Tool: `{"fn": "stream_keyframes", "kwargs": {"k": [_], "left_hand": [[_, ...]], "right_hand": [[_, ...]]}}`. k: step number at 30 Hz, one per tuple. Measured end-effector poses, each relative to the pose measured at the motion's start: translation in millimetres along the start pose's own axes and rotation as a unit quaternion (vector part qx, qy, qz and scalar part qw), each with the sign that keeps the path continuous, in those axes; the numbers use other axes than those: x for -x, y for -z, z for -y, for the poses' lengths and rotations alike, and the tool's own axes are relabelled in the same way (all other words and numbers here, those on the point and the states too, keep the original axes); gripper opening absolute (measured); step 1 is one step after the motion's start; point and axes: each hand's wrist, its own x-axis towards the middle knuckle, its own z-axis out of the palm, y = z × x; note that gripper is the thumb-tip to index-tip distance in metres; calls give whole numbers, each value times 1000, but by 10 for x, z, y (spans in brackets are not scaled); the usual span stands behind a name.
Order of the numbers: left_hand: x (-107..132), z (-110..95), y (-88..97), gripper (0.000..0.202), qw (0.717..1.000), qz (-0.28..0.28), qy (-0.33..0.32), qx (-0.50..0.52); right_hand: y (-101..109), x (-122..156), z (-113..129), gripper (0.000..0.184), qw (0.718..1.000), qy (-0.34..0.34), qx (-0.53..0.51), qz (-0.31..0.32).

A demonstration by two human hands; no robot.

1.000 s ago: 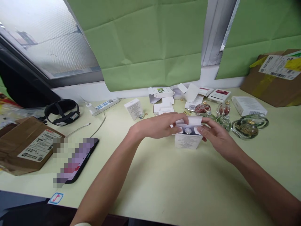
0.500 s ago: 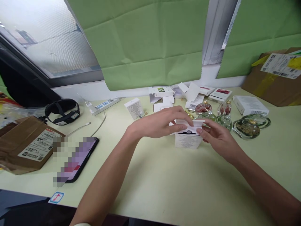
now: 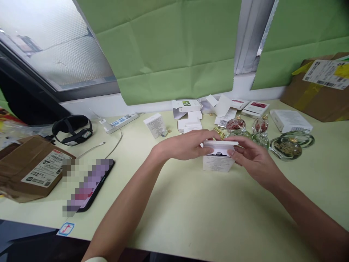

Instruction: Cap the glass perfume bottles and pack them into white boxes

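Note:
A small white printed carton (image 3: 217,164) stands on the table with its top flap raised. Inside its opening a dark, round-topped item (image 3: 218,154) shows, too small to name. My left hand (image 3: 188,146) grips the carton's left side, thumb at the opening and fingers behind the flap. My right hand (image 3: 247,154) pinches the right side near the top, thumb in front. Just behind the carton are red and green glass perfume bottles (image 3: 236,124) and gold caps (image 3: 219,133), partly hidden by the fingers. To the right lies a large round glass bottle (image 3: 289,147).
Opened white cartons (image 3: 191,105) lie along the back by the wall. Another printed carton (image 3: 155,125) stands left of them. On the left are a phone (image 3: 95,185), a cardboard box (image 3: 35,167), a black head strap (image 3: 72,130) and a power strip (image 3: 124,123). A larger cardboard box (image 3: 319,94) sits back right.
My left fingers have shifted from over the opening to behind the flap, with the thumb drawn slightly left. My right hand stays at the carton's right side.

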Motion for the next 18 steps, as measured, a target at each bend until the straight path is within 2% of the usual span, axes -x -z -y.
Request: {"fn": "stream_keyframes", "kwargs": {"k": [5,10,18], "left_hand": [[-17,7,0,29,1000,4,-3,5],[-32,5,-18,29,1000,6,1,1],[46,-5,20,40,1000,26,12,-9]], "right_hand": [[9,19,34,23,994,84,60,-29],[-24,17,46,18,989,95,93,-65],[18,-13,-18,18,988,110,105,-26]]}}
